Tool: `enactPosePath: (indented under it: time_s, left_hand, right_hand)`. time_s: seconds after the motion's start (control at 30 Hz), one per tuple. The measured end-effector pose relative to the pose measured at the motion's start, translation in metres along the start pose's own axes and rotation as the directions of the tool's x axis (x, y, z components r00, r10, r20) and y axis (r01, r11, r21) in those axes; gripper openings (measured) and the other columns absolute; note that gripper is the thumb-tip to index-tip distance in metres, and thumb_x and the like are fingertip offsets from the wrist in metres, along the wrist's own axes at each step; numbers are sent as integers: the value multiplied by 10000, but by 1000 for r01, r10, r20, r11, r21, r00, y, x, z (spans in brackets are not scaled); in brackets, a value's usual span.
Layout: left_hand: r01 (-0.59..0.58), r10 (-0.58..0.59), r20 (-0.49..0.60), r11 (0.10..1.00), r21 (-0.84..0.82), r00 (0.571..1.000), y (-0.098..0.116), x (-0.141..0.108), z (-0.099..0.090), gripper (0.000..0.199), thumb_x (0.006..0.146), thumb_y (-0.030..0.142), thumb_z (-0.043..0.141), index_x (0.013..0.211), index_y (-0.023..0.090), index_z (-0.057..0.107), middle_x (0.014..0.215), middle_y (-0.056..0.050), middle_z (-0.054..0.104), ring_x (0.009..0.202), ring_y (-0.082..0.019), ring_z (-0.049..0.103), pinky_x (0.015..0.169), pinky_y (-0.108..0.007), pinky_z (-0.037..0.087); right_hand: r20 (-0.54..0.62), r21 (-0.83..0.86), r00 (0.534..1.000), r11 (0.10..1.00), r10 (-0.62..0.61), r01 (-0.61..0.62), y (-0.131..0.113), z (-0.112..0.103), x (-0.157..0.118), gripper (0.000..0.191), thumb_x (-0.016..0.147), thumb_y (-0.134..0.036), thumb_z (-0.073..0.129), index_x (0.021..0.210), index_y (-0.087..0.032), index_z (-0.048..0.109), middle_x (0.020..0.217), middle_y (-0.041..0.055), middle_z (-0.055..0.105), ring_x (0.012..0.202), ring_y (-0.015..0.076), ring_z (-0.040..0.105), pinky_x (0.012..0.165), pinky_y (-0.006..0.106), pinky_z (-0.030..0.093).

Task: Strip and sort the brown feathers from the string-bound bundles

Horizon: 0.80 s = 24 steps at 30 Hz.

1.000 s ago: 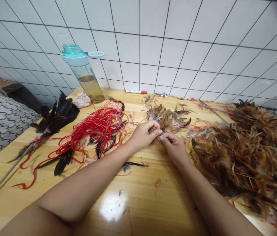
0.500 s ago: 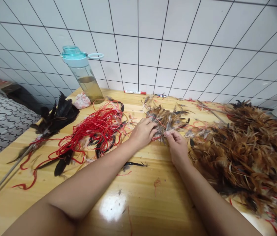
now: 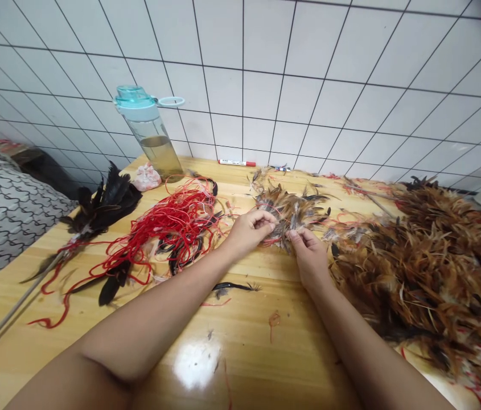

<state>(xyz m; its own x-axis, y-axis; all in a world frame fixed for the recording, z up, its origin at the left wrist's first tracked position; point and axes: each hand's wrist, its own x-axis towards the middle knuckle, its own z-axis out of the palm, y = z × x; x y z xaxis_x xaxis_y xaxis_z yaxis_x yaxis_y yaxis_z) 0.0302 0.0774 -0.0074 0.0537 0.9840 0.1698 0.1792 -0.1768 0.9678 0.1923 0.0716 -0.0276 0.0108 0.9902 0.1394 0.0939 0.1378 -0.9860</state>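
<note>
A small heap of brown and grey feathers [image 3: 304, 208] lies on the wooden table [image 3: 261, 330], with thin red strings among it. At its left edge, my left hand [image 3: 249, 230] is closed, thumb and fingertips pinched together; anything between them is too small to make out. My right hand [image 3: 311, 256] pinches a feather at the near side of the heap between thumb and forefinger. To the left of my hands spreads a tangle of red string [image 3: 172, 219] with black feathers under it.
A large pile of brown feathers [image 3: 419, 267] covers the right side. On the left lies a stick with black feathers [image 3: 106, 199] tied to it. A water bottle [image 3: 155, 139], crumpled tissue [image 3: 146, 176] and red-and-white marker [image 3: 237, 163] sit near the tiled wall [image 3: 261, 97].
My left hand has lifted slightly off the feather heap and its fingers have drawn into a pinch. My right hand keeps its pinch almost in place. The view has shifted slightly.
</note>
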Motion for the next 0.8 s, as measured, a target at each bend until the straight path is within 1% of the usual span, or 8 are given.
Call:
enactPosePath:
  time_s: [0.1,0.23,0.4,0.47,0.57,0.63,0.73,0.8]
  left_hand:
    - [15,-13,53,999,-32,999,1,-2,4,141,753,279,609,803,148,597,702,24,545,624,-85,455,616,-202,357]
    - [27,-26,69,1000,-5,997,-3,-2,6,157,735,284,619,809,150,583,715,20,561,637,-86,487,619,-196,384]
    - [84,-83,108,996,-10,991,-4,-5,7,196,787,347,569,748,156,553,650,15,583,583,-90,502,556,-194,367]
    - [94,-93,109,996,-5,990,-2,-5,6,238,804,373,551,710,155,547,620,20,567,562,-86,485,543,-196,354]
    - [82,-84,77,996,29,994,0,-5,6,248,776,370,589,670,147,573,586,32,521,556,-78,444,544,-196,334]
    - [93,-91,61,995,-21,994,1,-5,7,218,742,350,620,680,143,586,596,34,522,559,-74,446,549,-195,339]
    - [133,-125,63,981,-144,990,0,-4,9,181,691,298,653,764,146,588,630,37,545,549,-71,477,545,-191,367]
    - [148,-140,63,975,-164,988,-1,-4,9,192,663,259,673,783,150,569,624,45,537,535,-66,484,533,-184,374]
  right_hand:
    - [10,-21,1000,1000,-7,7,-1,1,0,277,749,-447,605,664,-186,568,588,-22,533,562,111,444,544,238,373]
    - [41,-83,999,996,-21,24,-4,1,-1,283,744,-441,604,621,-193,543,551,-33,503,528,105,416,523,237,359]
    - [48,-90,999,996,-9,13,-5,1,-2,268,738,-425,614,616,-192,559,548,-32,512,522,109,421,527,246,357]
    - [43,-103,999,994,-22,27,-5,1,-2,260,744,-415,608,618,-190,573,558,-27,520,535,114,431,539,250,361]
    - [39,-131,998,990,-45,50,-4,1,-2,251,747,-404,604,619,-189,588,572,-21,529,555,121,443,550,253,365]
    - [36,-153,998,986,-59,64,-3,1,-1,246,743,-402,609,622,-188,600,582,-17,535,570,126,452,554,252,366]
    - [36,-187,996,978,-85,90,-1,0,-1,247,738,-409,610,625,-190,614,587,-11,543,583,133,464,557,254,367]
    - [48,-216,993,970,-107,115,-1,0,0,249,741,-410,601,621,-193,618,583,-7,546,577,136,465,559,259,368]
